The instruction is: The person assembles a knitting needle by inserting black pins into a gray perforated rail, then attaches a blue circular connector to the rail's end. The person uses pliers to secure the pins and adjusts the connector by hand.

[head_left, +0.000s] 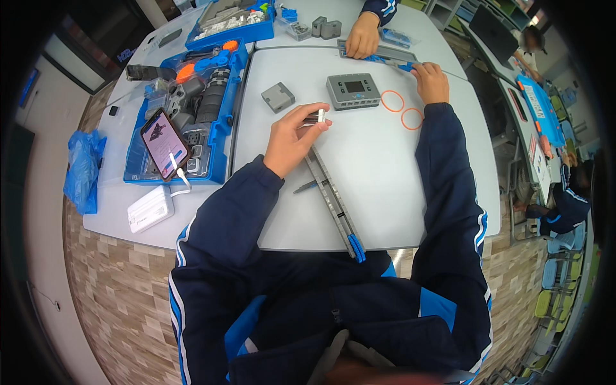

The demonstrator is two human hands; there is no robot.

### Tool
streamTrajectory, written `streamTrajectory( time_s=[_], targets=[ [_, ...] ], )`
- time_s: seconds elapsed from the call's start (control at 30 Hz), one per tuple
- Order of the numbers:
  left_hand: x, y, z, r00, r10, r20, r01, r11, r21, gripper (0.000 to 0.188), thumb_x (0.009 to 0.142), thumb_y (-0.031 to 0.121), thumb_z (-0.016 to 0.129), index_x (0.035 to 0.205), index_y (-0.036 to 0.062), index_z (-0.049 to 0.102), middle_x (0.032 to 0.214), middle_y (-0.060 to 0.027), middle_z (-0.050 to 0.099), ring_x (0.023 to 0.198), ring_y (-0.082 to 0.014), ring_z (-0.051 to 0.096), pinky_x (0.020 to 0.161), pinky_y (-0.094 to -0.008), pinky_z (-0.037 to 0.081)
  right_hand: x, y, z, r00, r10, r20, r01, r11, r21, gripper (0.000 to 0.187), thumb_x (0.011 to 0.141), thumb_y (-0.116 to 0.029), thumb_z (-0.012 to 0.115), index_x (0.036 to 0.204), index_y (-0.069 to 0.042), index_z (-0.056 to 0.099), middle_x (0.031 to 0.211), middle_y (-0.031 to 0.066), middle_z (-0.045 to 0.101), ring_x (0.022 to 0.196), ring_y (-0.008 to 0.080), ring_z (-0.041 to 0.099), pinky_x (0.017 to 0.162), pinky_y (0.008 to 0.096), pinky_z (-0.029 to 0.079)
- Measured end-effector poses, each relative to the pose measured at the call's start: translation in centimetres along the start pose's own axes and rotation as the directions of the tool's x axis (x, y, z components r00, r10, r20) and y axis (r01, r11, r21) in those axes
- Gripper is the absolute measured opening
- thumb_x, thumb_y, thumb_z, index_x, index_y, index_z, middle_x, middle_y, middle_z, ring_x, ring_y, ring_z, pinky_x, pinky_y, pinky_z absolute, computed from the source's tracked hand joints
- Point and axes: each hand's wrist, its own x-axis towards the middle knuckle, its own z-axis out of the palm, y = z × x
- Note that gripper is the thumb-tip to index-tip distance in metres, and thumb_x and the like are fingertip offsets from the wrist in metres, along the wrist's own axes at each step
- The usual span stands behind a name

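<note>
My left hand [290, 140] is closed, pinching a small white block [321, 116] with dark strips behind it that the fingers partly hide. Below that hand lies a long grey beam frame [329, 192], its blue end [356, 248] reaching the table's near edge. My right hand [431, 83] is stretched to the far right, its fingertips closed on a thin blue building piece [407, 66] beside a grey tray [389, 54]. Another person's hand [363, 36] reaches into the same tray. Between my hands sit a grey controller with a small screen [353, 91] and two orange rubber bands [393, 101].
On the left, a blue parts box [221, 138] holds wheels, grey parts and a phone [165, 142], cabled to a white power bank [151, 209]. A grey square block [278, 97] lies nearby. Another blue box [240, 31] stands at the back; a blue plastic bag [84, 170] hangs at left.
</note>
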Motion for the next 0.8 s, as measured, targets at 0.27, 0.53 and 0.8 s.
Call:
streamTrajectory(
  time_s=[0.27,0.53,0.8],
  targets=[
    [1.9,-0.2,-0.5,0.981,-0.187,0.044,0.192,0.962,-0.193,0.028,0.099,0.018,0.049,0.12,0.0047,0.061,0.112,-0.0054,0.059,0.082,-0.0121,0.059,0.074,-0.0249,0.049,0.1,0.4,-0.6,0.941,0.289,0.174,-0.328,0.904,0.275,0.019,0.094,-0.03,0.06,0.101,-0.016,0.072,0.086,0.0013,0.066,0.09,0.0181,0.062,0.074,0.0341,0.048],
    [10.5,1.5,1.5,0.987,-0.132,0.094,0.125,0.989,0.075,0.033,0.102,0.033,0.046,0.111,0.0064,0.063,0.083,0.0027,0.053,0.066,-0.006,0.047,0.06,-0.0214,0.039,1.7,0.3,-6.7,0.775,0.126,0.62,-0.632,0.162,0.758,0.038,0.098,-0.037,0.056,0.111,-0.003,0.068,0.083,-0.0031,0.059,0.083,0.0084,0.056,0.081,0.0263,0.048],
    [12.6,1.6,4.7,0.997,0.056,0.046,-0.063,0.984,0.166,0.034,0.103,0.035,0.044,0.089,0.0076,0.057,0.076,0.0027,0.056,0.063,-0.0072,0.048,0.059,-0.0234,0.04,3.5,-1.1,-10.6,0.846,-0.081,0.527,-0.477,0.327,0.816,0.038,0.1,-0.035,0.054,0.11,-0.001,0.067,0.082,-0.0018,0.058,0.081,0.0085,0.054,0.081,0.0265,0.047]
  ],
)
